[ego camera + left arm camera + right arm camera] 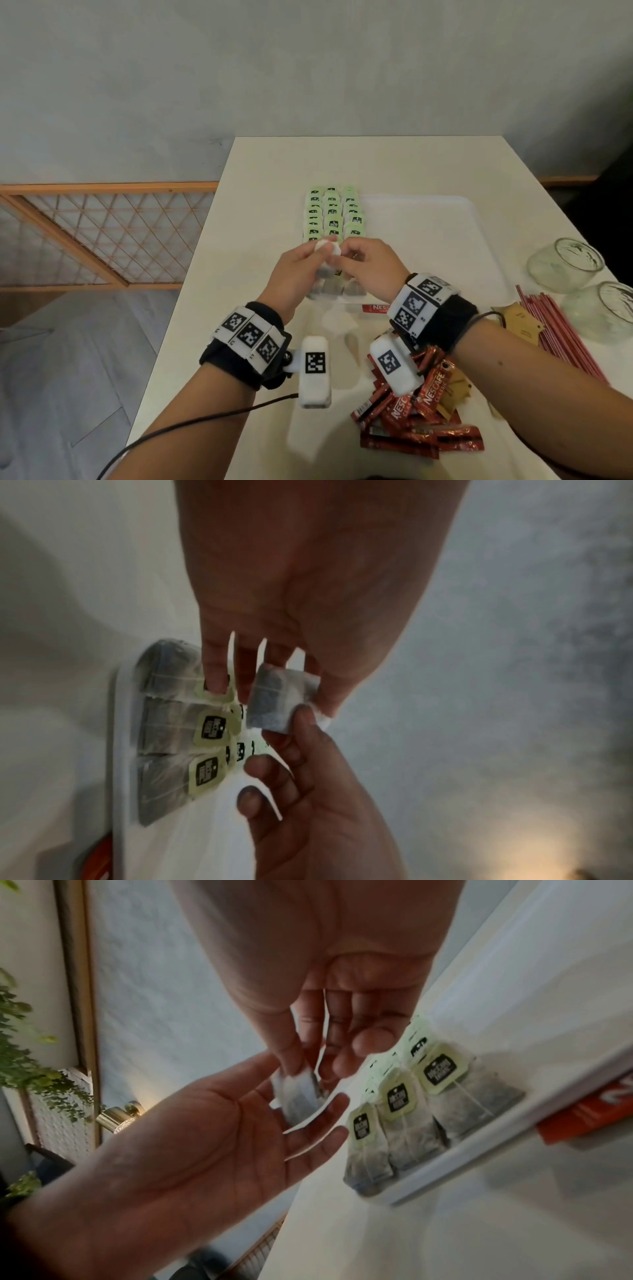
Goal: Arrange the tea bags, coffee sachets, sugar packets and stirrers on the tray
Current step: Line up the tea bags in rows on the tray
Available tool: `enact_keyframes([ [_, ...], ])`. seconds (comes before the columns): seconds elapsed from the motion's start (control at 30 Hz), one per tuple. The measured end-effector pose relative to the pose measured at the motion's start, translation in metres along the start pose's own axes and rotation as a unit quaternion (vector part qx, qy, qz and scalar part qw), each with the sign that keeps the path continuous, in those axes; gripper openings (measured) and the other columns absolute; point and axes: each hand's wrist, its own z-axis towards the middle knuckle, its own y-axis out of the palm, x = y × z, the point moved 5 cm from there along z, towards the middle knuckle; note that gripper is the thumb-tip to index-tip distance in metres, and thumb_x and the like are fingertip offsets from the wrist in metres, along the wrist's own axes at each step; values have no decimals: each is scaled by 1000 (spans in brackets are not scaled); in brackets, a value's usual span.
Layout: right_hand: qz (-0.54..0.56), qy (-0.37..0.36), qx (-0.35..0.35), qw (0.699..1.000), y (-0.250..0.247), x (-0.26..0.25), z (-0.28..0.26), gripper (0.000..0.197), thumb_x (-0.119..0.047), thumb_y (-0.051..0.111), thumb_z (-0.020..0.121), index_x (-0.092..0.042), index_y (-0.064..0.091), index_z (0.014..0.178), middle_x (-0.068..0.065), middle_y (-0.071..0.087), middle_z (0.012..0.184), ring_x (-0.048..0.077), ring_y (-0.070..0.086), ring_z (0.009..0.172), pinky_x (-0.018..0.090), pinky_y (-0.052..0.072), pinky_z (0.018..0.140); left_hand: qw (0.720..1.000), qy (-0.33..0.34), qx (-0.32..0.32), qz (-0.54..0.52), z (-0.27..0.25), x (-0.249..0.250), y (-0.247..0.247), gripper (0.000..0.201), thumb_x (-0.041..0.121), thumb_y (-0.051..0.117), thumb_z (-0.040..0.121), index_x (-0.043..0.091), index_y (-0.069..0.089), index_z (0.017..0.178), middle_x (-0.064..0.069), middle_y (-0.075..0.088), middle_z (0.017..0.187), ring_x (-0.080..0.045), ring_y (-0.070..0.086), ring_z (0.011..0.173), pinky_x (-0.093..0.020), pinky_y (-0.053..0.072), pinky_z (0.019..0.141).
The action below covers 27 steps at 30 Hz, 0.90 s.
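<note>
Glass jars (567,264) stand at your far right on the surface (260,178), beside red striped stirrers (561,337) and brown packets (522,323). Red sachets (416,414) reading "NESCAFE CLASSIC" lie heaped under your right wrist. Both your hands meet over the tray (421,240): left hand (291,274) and right hand (371,269) fingers pinch one tea bag (279,697) above three rows of green-tagged tea bags (334,214).

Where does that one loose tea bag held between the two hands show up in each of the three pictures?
Head: loose tea bag at centre, between both hands, above the tray's near rows.
Left wrist: tea bag at centre, pinched from above and below.
Right wrist: tea bag left of centre, over the open palm.
Shared landmark: rows of green-tagged tea bags.
</note>
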Motion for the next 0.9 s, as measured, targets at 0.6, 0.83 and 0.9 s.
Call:
enact_keyframes([
  [0.6,-36,16,63,997,-14,24,-12,16,-30,69,86,-25,62,99,-9,65,93,11,58,69,27,51,69,988,74,78,107,-10,-16,6,38,38,60,76,3,68,86,-26,66,85,-29,59,69,-56,55,81],
  [0.83,-66,114,-31,991,1,56,-5,9,-23,71,86,-22,64,81,0,66,80,17,64,69,30,54,66,953,83,103,274,-2,-19,-19,17,23,71,85,27,68,102,10,66,91,-10,64,78,-33,55,77],
  [0.9,-92,124,-15,988,0,63,-2,8,-24,72,85,-21,65,83,-2,65,79,16,62,71,27,51,64,936,80,105,326,2,-22,-26,23,22,72,83,31,60,101,7,61,96,-11,61,78,-33,53,76],
])
